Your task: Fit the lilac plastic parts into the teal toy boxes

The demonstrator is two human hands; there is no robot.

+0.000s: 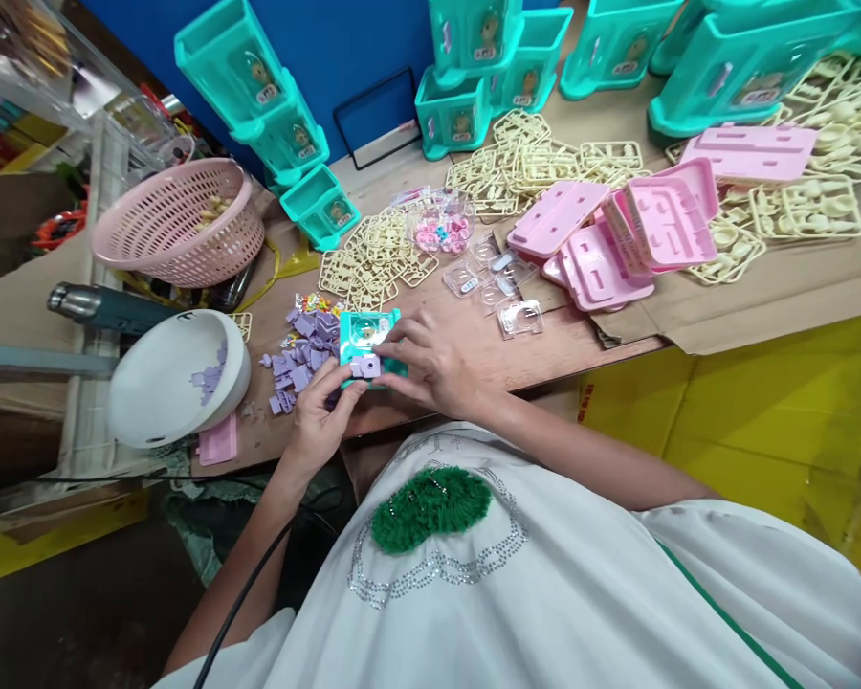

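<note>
Both hands on a teal piece (368, 337) at the near edge of the tabletop (581, 335).
The right hand (430, 366) is closed around the teal piece from the right, fingers curled over its top edge. The left hand (326, 407) pinches a small purple part (365, 366) against the piece's near face, thumb and fingertips closed on it. Just to the left lies a heap of purple parts (302, 352); farther left, a white bowl (165, 383) and a pink basket (176, 220). Cream sprues (380, 254), pink panels (617, 234) and teal housings (287, 134) occupy the far side.
</note>
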